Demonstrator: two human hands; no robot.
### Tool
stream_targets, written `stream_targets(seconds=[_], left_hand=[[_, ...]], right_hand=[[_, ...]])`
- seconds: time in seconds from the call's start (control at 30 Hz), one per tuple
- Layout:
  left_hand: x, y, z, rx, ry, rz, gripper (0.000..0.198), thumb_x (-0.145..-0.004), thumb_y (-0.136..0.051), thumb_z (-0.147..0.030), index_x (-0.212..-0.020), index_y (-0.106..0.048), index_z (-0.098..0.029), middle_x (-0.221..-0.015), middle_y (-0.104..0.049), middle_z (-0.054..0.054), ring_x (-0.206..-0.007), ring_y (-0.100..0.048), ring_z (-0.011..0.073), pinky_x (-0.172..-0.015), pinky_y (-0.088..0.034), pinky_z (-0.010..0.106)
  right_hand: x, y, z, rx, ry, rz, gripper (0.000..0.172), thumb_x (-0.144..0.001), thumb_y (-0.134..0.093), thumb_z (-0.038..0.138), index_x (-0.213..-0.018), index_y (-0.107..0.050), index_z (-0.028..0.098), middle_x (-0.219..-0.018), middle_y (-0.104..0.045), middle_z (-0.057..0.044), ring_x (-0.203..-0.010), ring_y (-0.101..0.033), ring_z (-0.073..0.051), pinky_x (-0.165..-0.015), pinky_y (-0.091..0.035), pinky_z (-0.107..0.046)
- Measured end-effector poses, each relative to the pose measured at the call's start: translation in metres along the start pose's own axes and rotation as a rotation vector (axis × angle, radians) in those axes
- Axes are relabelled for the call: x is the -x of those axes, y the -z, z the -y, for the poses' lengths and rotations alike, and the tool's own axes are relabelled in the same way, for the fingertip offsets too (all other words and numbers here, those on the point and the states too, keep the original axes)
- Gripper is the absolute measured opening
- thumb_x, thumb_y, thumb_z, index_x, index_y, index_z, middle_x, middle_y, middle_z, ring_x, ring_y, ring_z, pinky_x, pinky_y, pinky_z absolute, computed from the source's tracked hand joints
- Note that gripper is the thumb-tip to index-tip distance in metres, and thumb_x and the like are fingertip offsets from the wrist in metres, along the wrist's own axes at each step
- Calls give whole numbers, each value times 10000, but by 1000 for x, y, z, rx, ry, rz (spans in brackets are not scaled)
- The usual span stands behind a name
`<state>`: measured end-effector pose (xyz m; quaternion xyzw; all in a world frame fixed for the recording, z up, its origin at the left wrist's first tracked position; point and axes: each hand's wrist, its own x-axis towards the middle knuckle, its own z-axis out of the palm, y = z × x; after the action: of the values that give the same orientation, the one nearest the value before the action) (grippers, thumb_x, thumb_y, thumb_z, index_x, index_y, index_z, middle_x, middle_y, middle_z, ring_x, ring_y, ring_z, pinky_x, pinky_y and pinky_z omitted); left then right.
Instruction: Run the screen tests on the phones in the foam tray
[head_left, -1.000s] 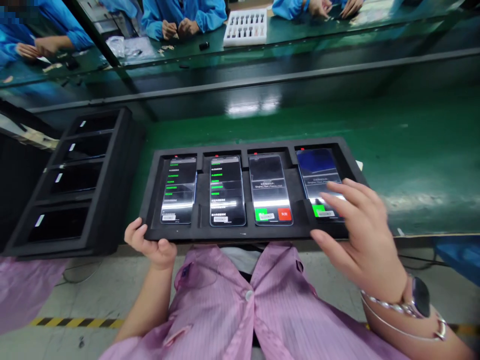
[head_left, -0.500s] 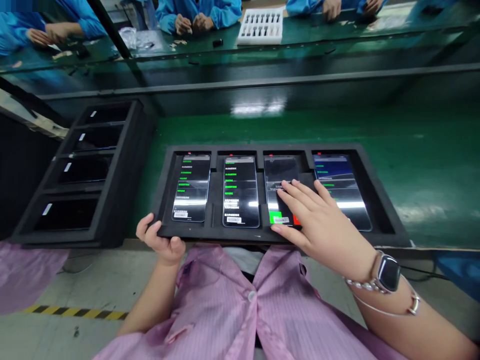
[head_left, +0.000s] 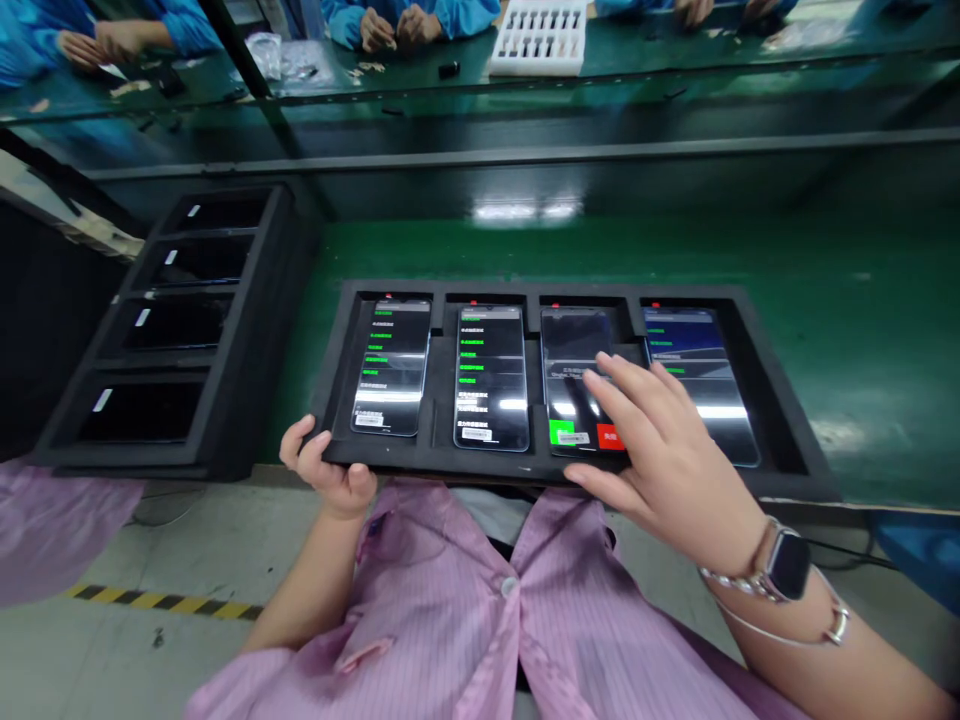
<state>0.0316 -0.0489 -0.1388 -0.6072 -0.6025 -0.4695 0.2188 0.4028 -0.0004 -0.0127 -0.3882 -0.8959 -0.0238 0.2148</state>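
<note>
four phones (head_left: 491, 380) lie screen-up in the black tray (head_left: 525, 469) at the desk (head_left: 862, 350)'s near edge, presumably for easy reading. left hand (head_left: 330, 478), fingers closed on its near left corner, likely steadies it; right hand (head_left: 664, 460), fingers open, hangs over the third phone (head_left: 574, 405) from left, contact unclear.

Tray (head_left: 525, 467): black. First phone (head_left: 395, 378) and second phone (head_left: 493, 375): black screens – green and white text lines. Third phone (head_left: 562, 345): dark grey screen – green button (head_left: 562, 432), red button (head_left: 608, 436). Fourth phone (head_left: 705, 375): blue upper screen, green lines. Bench (head_left: 862, 330): green. Shirt (head_left: 435, 590): pink, finely striped. Floor tape (head_left: 161, 600): yellow-and-black diagonal stripes.
</note>
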Motion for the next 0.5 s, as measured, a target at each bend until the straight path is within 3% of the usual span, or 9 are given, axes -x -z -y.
stream_targets(seconds=[0.07, 0.13, 0.2, 0.3, 0.37, 0.43, 0.5], left_hand=[[0, 0, -2, -4, 16, 23, 461, -1019, -262, -581, -1342, -338, -261, -1333, -404, 168, -1265, -452, 376, -1081, -408, 654], [-1, -1, -3, 10, 14, 31, 457, -1017, -272, -567, -1349, -334, -259, -1340, -395, 167, -1268, -446, 371, -1088, -406, 650], [-3, 1, -3, 24, -3, 39, 465, -1022, -286, -555, -1377, -333, -260, -1342, -406, 161, -1262, -460, 354, -1091, -423, 629], [-14, 14, -10, 53, -12, 45, 519, -1022, -364, -503, -1476, -283, -265, -1372, -422, 154, -1290, -475, 326, -1110, -454, 594], [-30, 27, -26, 81, -28, 57, 561, -992, -509, -436, -1496, -317, -281, -1413, -424, 143, -1356, -448, 325, -1180, -407, 604], [-52, 39, -48, 101, -85, 156, 526, -954, -633, -382, -1437, -441, -297, -1437, -447, 126, -1432, -401, 349, -1250, -317, 634], [-74, 44, -72, 97, -167, 355, 452, -958, -674, -411, -1377, -541, -302, -1484, -462, 123, -1502, -343, 394, -1277, -259, 669]], right_hand=[[4, 2, 0, 8, 102, -39, 622, -1074, -538, 612, -1483, -532, 142, -1569, -481, -251, -1479, -443, -428, -1202, -367, -719], [6, 2, 0, 25, 160, 0, 485, -1076, -559, 568, -1323, -641, 158, -1539, -521, -226, -1483, -431, -443, -1210, -354, -718], [6, 1, 0, 17, 166, 44, 466, -1077, -545, 575, -1207, -683, 149, -1501, -556, -222, -1465, -448, -459, -1208, -353, -723], [7, 4, -1, -42, 147, 5, 492, -1078, -540, 575, -1276, -657, 141, -1485, -556, -240, -1426, -488, -469, -1197, -351, -740], [8, 10, -2, -100, 102, -60, 470, -1082, -555, 519, -1367, -610, 149, -1475, -555, -246, -1420, -498, -457, -1200, -363, -718], [9, 17, -3, -128, 39, -122, 437, -1077, -583, 453, -1412, -587, 172, -1442, -577, -233, -1419, -506, -443, -1205, -380, -683], [11, 20, -4, -100, -21, -165, 429, -1065, -607, 422, -1426, -586, 192, -1411, -599, -221, -1412, -516, -446, -1206, -384, -678]])
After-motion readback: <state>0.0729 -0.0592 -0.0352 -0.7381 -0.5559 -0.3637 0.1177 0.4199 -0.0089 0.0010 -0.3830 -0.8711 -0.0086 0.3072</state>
